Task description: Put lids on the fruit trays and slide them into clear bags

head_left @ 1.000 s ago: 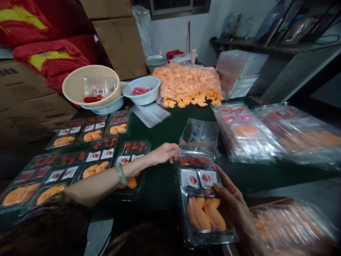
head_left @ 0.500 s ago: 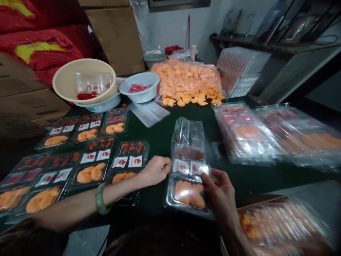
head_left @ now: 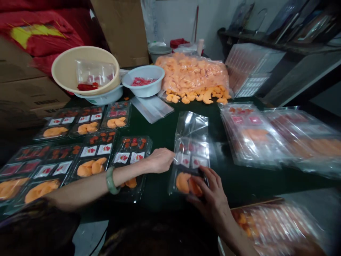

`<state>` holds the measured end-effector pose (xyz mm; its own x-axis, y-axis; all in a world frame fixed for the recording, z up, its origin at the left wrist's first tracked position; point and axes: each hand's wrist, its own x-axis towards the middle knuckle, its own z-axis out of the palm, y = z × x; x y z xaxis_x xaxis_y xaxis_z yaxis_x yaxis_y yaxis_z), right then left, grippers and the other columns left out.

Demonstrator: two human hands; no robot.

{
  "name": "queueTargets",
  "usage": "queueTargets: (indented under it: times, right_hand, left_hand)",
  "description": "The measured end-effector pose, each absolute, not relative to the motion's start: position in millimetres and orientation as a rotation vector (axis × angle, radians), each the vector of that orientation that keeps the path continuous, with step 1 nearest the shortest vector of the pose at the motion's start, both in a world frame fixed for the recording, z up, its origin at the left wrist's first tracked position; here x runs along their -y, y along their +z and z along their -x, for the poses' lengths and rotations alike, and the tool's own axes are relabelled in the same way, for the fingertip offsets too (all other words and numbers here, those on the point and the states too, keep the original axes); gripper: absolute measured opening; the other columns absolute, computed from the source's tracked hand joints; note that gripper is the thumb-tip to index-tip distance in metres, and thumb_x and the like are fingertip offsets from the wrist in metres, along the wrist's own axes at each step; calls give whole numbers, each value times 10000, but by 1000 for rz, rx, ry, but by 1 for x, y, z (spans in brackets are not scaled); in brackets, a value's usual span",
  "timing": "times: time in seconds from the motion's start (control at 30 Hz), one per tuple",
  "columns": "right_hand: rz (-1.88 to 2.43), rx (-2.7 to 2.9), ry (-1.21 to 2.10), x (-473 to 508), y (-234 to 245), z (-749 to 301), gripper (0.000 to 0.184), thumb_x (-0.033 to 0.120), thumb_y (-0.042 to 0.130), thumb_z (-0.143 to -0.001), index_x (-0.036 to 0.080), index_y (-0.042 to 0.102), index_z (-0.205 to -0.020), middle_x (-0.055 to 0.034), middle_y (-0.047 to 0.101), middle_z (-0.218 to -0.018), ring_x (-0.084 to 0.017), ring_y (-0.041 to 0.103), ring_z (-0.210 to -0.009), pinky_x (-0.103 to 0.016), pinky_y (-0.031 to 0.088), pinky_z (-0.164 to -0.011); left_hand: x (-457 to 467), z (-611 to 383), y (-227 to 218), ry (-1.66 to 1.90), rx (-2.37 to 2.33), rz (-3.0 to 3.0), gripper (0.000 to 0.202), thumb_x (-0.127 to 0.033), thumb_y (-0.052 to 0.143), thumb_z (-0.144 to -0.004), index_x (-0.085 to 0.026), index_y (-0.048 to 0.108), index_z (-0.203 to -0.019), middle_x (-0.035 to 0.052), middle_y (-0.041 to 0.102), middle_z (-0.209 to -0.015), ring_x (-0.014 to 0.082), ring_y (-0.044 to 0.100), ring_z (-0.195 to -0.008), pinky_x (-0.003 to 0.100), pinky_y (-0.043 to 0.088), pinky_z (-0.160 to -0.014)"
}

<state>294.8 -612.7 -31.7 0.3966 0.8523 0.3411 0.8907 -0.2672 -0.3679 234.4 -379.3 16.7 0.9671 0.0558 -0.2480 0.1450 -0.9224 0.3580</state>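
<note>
In the middle of the dark green table a clear plastic bag point(head_left: 192, 122) lies with a compartmented plastic tray point(head_left: 173, 183) partly or wholly inside it. The tray holds reddish pieces, two printed white sachets and orange curved pieces point(head_left: 183, 182). My left hand point(head_left: 162, 160), a green bangle on its wrist, is closed at the bag's left edge and pinches the film. My right hand point(head_left: 211, 190) curls over the lower right of the tray, fingers and thumb bent about its near end. That hand covers part of the orange pieces and the tray's corner.
Several filled trays point(head_left: 90, 151) cover the table's left side. Bagged trays point(head_left: 250, 135) lie in stacks at right. Behind stand a cream basin point(head_left: 60, 76), a blue-white bowl point(head_left: 144, 91), flat bags point(head_left: 153, 108) and a big bag of orange pieces point(head_left: 191, 71). A box point(head_left: 277, 220) sits lower right.
My right hand has slid from the tray's right side down toward its near end, over the orange pieces. My left hand stays at the bag's left edge. The view has shifted slightly.
</note>
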Motion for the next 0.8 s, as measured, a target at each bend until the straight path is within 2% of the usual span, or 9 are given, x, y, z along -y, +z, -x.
queueTargets:
  times: [0.07, 0.13, 0.23, 0.4, 0.5, 0.57, 0.63, 0.73, 0.8]
  right_hand:
    - [2207, 1381, -125, 596, -29, -300, 317, 293, 658, -747, 183, 574, -1032, -155, 406, -1257, -313, 396, -1113, -443, 432, -855]
    - [2306, 1271, -130, 576, -23, -308, 236, 317, 661, -742, 184, 597, -926, -137, 464, -1157, -288, 432, -1006, -406, 457, -777]
    - [2452, 1129, -96, 543, -13, -327, 235, 382, 667, -727, 193, 582, -837, -114, 505, -1027, -274, 453, -924, -335, 443, -640]
    - [2572, 1025, 4, 498, -5, -360, 320, 463, 644, -733, 194, 569, -890, -100, 537, -969, -258, 510, -893, -287, 372, -574]
    - [2599, 961, 47, 483, -5, -365, 411, 524, 609, -744, 182, 545, -963, -94, 581, -926, -234, 559, -806, -278, 336, -547]
    - [2600, 1014, -30, 477, -7, -362, 413, 501, 581, -779, 171, 523, -1021, -86, 611, -890, -228, 579, -760, -276, 313, -534]
    - [2555, 1193, -193, 472, -11, -358, 345, 433, 529, -839, 162, 525, -1052, -91, 633, -872, -224, 589, -739, -279, 304, -545]
    - [2426, 1496, -353, 468, -19, -358, 243, 339, 431, -909, 165, 583, -985, -89, 654, -809, -204, 591, -727, -282, 311, -595]
    - [2355, 1606, -371, 467, -24, -363, 268, 309, 382, -932, 175, 613, -913, -77, 657, -752, -181, 588, -711, -273, 309, -612]
  left_hand:
    - [375, -238, 20, -315, -101, -2718, 212, -133, 411, -806, -182, 547, -651, 45, 621, -680, 199, 606, -655, 258, 322, -520]
    - [372, -243, 25, -315, -102, -2753, 209, -134, 425, -800, -178, 546, -636, 40, 618, -678, 186, 601, -643, 251, 318, -516]
    - [369, -248, 35, -342, -143, -2871, 192, -142, 434, -792, -173, 563, -652, 56, 633, -716, 189, 599, -642, 255, 331, -520]
    - [374, -250, 49, -340, -232, -2973, 208, -155, 416, -794, -160, 576, -660, 85, 640, -733, 212, 606, -655, 274, 365, -538]
    - [379, -248, 49, -302, -348, -2963, 199, -149, 413, -780, -157, 568, -655, 93, 633, -702, 230, 613, -655, 289, 381, -547]
    - [380, -244, 44, -240, -441, -2923, 182, -144, 425, -763, -156, 551, -632, 88, 613, -654, 237, 611, -646, 302, 395, -564]
    - [377, -238, 37, -120, -582, -2744, 145, -140, 479, -724, -160, 522, -587, 61, 578, -605, 227, 604, -657, 301, 411, -590]
    - [361, -234, 30, 40, -873, -2159, 112, -128, 583, -633, -160, 502, -563, 20, 541, -574, 193, 591, -661, 260, 430, -577]
    - [346, -237, 30, 87, -990, -1871, 98, -193, 598, -662, -158, 513, -628, 20, 549, -603, 181, 596, -630, 247, 446, -526]
